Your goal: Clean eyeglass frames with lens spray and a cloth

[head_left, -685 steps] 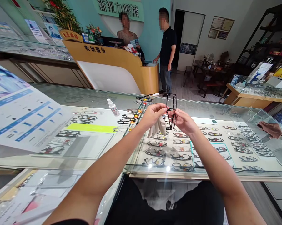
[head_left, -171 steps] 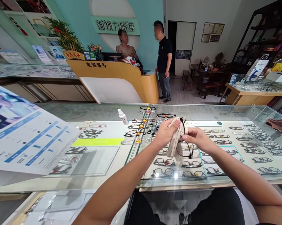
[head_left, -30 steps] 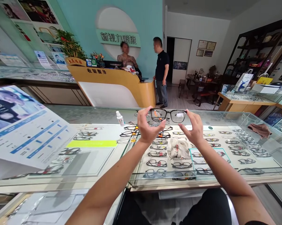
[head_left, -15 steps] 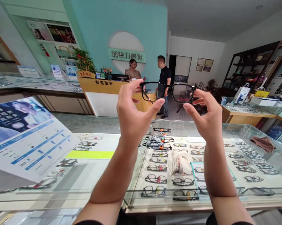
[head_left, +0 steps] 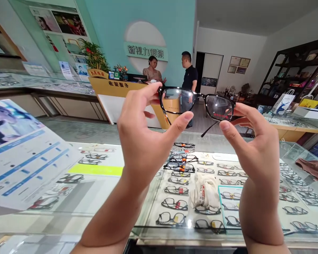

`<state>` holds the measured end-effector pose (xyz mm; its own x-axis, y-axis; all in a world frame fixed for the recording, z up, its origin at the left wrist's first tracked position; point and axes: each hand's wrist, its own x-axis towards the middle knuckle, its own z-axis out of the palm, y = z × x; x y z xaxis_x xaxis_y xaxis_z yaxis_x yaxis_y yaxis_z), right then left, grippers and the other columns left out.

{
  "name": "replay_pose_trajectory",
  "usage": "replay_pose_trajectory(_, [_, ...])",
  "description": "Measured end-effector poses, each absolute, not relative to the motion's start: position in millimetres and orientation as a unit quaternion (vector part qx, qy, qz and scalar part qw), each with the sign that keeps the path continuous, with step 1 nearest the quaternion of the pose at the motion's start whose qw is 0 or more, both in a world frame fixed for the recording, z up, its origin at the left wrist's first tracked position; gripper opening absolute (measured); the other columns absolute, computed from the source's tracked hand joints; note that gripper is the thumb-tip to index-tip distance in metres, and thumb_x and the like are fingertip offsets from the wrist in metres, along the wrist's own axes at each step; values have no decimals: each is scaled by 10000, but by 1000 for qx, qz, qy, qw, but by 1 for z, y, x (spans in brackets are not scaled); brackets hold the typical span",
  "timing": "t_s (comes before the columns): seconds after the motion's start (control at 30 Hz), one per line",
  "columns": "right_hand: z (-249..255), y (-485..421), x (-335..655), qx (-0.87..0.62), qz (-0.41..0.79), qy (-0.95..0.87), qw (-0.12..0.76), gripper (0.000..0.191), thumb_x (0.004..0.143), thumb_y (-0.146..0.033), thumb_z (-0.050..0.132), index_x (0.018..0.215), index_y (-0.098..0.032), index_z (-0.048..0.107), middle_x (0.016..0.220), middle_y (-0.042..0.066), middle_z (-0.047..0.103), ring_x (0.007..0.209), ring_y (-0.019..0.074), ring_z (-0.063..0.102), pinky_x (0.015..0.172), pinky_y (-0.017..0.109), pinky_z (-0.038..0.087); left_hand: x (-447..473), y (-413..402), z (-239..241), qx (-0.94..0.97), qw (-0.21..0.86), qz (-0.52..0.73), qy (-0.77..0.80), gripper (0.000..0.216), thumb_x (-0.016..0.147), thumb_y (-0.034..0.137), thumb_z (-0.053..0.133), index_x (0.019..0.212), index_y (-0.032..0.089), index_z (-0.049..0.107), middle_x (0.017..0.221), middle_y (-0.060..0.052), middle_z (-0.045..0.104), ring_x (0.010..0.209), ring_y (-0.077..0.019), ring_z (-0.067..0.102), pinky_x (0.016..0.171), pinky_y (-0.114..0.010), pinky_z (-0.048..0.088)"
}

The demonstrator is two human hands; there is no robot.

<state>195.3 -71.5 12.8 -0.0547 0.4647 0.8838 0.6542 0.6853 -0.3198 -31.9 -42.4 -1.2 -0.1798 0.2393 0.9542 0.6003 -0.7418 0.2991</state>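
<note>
Both my hands hold up a pair of black-framed eyeglasses [head_left: 200,95] in front of me, above a glass counter. My left hand [head_left: 145,130] is closed on the left end of the frame, with the thumb below the lens. At the other end, my right hand [head_left: 254,134] pinches the frame by its right hinge and temple. The temples point away from me, and one shows below the right lens. Red print marks the right lens. Under my hands, a glass display case [head_left: 148,211] holds rows of eyeglasses, with a cream cloth pouch [head_left: 204,192] among them.
A printed card stand [head_left: 29,151] rises from the counter at left. Two people stand by the yellow-and-white service desk [head_left: 101,106] at the back. A brown cloth [head_left: 311,169] lies at the right end of the case. Further right are paper bags [head_left: 283,103] on another counter.
The eyeglasses have come closer and turned slightly, the right end lower, so more of a temple shows. My hands have moved apart in view, and the camera view has shifted a little.
</note>
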Motion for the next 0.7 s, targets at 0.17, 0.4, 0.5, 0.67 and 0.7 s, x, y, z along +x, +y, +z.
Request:
replay_pose_trajectory(0.17, [15,-74,202,-386,-81,-726,564,383,1038,-529,681,1352,-312,702,1224,72,756,1050,283,740,981,562,637,-28,-52,3,-638,142,-681,-331,531,892,587,827,1339,321,720,1143,-73,753,1145,-365,734,810,-547,640])
replay_pose_trajectory(0.4, [14,-72,210,-377,-44,-729,569,437,1044,-535,663,1430,-329,657,1304,70,731,1098,284,734,1001,571,636,-23,-61,0,-632,154,-690,-318,560,869,580,853,1364,372,694,1164,-34,743,1146,-336,722,877,-536,632])
replay_pose_trajectory(0.5, [15,-71,212,-374,-37,-741,557,430,1048,-535,657,1411,-305,665,1279,76,742,1092,277,732,1003,564,639,-20,-61,0,-622,176,-695,-315,579,872,583,851,1364,318,701,1139,-54,738,1124,-344,724,851,-545,624])
replay_pose_trajectory(0.67, [16,-71,210,-380,-27,-748,544,411,1052,-513,648,1392,-283,676,1274,79,754,1080,269,732,1022,561,634,-22,-61,1,-624,190,-690,-313,565,866,546,864,1371,348,706,1132,-62,742,1093,-359,721,799,-563,623])
replay_pose_trajectory(0.7, [16,-71,210,-382,-22,-749,541,404,1054,-504,646,1389,-282,679,1274,78,756,1079,268,732,1027,557,632,-23,-61,1,-626,188,-688,-315,555,861,531,870,1369,379,706,1139,-61,745,1094,-359,719,806,-568,628])
